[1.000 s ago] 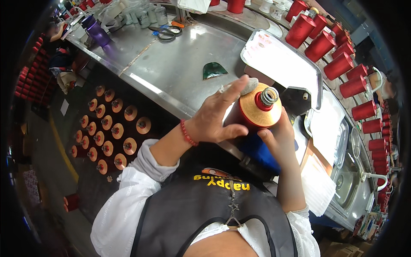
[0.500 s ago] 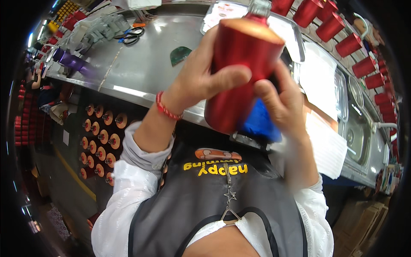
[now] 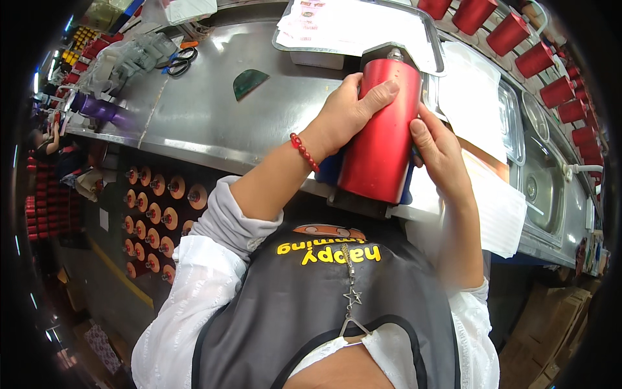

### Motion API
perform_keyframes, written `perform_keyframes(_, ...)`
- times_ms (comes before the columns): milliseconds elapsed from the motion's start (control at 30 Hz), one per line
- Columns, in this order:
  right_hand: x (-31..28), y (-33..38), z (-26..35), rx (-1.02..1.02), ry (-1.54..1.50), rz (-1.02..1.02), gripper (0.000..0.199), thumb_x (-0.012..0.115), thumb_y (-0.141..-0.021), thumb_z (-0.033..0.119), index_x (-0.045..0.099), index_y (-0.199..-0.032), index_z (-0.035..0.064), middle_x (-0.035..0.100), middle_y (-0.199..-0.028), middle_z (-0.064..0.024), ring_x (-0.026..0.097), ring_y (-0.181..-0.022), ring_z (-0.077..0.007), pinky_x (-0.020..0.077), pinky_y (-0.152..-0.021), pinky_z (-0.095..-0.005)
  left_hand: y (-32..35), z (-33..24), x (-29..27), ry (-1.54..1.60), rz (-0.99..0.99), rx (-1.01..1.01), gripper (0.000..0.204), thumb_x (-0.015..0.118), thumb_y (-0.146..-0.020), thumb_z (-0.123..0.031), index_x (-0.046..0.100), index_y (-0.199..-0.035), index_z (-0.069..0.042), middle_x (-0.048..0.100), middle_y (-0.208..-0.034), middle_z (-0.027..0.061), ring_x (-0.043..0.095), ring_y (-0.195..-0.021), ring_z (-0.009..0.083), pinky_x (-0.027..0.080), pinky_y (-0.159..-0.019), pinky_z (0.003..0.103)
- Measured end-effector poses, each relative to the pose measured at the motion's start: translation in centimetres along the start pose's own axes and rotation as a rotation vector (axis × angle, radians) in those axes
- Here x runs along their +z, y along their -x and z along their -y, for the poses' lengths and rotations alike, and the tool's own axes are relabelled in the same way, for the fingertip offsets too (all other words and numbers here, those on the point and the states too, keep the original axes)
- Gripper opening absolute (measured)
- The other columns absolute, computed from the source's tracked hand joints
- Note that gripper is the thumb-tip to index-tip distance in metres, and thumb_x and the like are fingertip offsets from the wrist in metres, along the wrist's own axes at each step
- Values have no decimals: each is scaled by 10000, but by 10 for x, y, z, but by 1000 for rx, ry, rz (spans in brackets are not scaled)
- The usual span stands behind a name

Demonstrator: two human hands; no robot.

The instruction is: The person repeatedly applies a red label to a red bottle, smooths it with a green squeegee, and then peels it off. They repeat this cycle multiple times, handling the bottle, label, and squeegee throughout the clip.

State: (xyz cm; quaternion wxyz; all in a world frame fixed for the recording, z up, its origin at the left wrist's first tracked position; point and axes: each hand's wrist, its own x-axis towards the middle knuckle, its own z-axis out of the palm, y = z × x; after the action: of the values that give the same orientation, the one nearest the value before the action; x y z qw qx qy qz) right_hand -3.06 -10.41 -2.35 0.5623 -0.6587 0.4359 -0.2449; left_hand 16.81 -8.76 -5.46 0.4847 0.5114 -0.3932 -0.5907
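Note:
A red metallic bottle (image 3: 381, 142) with a clear glass neck (image 3: 395, 54) lies with its neck pointing away from me. It rests on a dark stand (image 3: 359, 203) with blue material (image 3: 329, 170) showing at the sides. My left hand (image 3: 353, 107) grips the bottle's upper left side, its thumb across the red surface. At the right side, my right hand (image 3: 444, 152) has its fingers bent and its thumb close to the bottle. A small dark edge shows under that thumb; what it is I cannot make out. A dark green half-round piece (image 3: 249, 83) lies on the steel table (image 3: 214, 97).
Black-handled scissors (image 3: 182, 61) and a purple bottle (image 3: 97, 107) are at the left. A tray (image 3: 353, 23) of printed sheets stands beyond the stand. White paper (image 3: 476, 107) and a sink (image 3: 543, 194) are at the right. Several red bottles (image 3: 508, 34) line the far right.
The bottle has gone from being held up in both hands to lying on the stand, its base now toward me. My right hand has shifted to its side.

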Motion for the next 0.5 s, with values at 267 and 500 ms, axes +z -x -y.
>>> perform_keyframes(267, -28, -6, -9, -267, 296, -120, 320, 532, -1012, 104, 575, -1311, 0, 631, -1290, -194, 631, -1134, -295, 491, -959, -336, 9, -8, -1, -284, -72, 119, 961, 565, -914, -680, 372, -1395, 129, 655, -1128, 280, 703, -984, 275, 570, -817, 333)
perform_keyframes(500, -71, -171, 31, -740, 882, 5, 450, 472, -852, -119, 704, -1182, 80, 603, -1291, -136, 590, -1161, -294, 504, -975, -380, 33, 7, 0, -277, -88, 280, 806, 487, -998, -575, 367, -1448, 83, 578, -1268, 334, 608, -1169, 414, 475, -992, 407)
